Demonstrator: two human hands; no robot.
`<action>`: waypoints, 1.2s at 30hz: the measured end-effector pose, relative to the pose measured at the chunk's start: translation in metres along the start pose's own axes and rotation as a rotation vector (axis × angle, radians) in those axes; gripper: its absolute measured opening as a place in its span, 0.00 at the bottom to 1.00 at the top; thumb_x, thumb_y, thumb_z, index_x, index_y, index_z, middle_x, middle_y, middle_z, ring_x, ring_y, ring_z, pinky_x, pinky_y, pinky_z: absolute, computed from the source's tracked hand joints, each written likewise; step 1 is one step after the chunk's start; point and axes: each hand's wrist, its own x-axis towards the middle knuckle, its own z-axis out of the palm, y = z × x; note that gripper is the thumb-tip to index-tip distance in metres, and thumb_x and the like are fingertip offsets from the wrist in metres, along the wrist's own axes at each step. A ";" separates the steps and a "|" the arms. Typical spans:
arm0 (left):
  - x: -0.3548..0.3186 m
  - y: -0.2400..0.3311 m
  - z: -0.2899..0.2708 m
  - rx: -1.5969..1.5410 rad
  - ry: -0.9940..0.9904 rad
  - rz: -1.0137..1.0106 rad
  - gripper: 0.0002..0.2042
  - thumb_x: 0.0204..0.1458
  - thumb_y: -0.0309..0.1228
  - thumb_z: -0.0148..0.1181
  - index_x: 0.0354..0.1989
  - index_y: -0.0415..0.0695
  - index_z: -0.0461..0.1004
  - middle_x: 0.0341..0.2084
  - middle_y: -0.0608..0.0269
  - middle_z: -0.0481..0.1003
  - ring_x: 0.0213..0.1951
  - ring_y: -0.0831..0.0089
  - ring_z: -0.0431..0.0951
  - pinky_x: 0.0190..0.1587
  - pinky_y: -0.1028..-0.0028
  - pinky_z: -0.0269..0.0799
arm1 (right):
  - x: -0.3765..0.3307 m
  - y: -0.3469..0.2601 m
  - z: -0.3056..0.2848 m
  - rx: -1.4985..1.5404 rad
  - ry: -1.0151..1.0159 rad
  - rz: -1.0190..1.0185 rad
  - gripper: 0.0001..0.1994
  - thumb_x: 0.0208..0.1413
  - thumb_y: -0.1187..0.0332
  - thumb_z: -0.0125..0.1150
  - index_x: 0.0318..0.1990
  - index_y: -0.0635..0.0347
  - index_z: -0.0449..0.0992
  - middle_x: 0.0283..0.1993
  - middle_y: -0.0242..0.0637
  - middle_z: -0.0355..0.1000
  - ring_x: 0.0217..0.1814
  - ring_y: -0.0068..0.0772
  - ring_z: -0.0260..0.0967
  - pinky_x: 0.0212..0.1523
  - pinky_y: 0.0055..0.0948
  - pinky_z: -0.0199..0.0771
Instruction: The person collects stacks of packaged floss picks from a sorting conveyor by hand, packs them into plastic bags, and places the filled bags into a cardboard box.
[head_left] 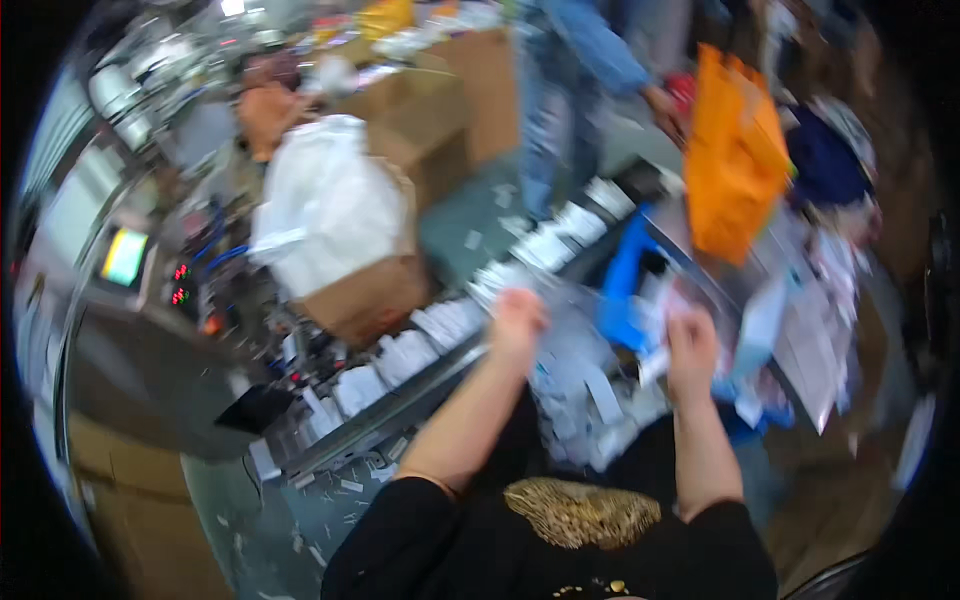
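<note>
Item one: a pale piece, whitish with a pink tinge, thin-looking and badly smeared, located at the inner side of the person's right hand. Right hand: narrow, fingers curled, apparently pinching the near edge of the piece. From that hand the piece lies to the left and slightly away from the body; the left hand is well apart, on the other side of a clear plastic bag. Of the two, the right is plainly the nearer. Long axis of the piece: not certain through the blur; it seems to run away from the body, and which end leads cannot be told. Left hand: fingers drawn in, narrow; whether it grips the clear plastic or nothing, I cannot tell. Item two: a row of white bundles along a dark rail, long axis running from lower left to upper right, passing just beyond the left hand. Item three: a bright blue article, upright in the view, between the hands and nearer the right. Item four: an orange bag, taller than wide, beyond the right hand, beside a co-worker's blue sleeve.
</note>
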 end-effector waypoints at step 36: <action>0.017 -0.061 0.022 0.449 -0.306 -0.502 0.11 0.42 0.25 0.58 0.34 0.38 0.66 0.22 0.69 0.67 0.23 0.82 0.65 0.27 0.83 0.60 | -0.012 0.077 0.019 0.485 -0.164 0.664 0.06 0.46 0.71 0.55 0.33 0.61 0.68 0.25 0.30 0.66 0.26 0.19 0.64 0.27 0.18 0.64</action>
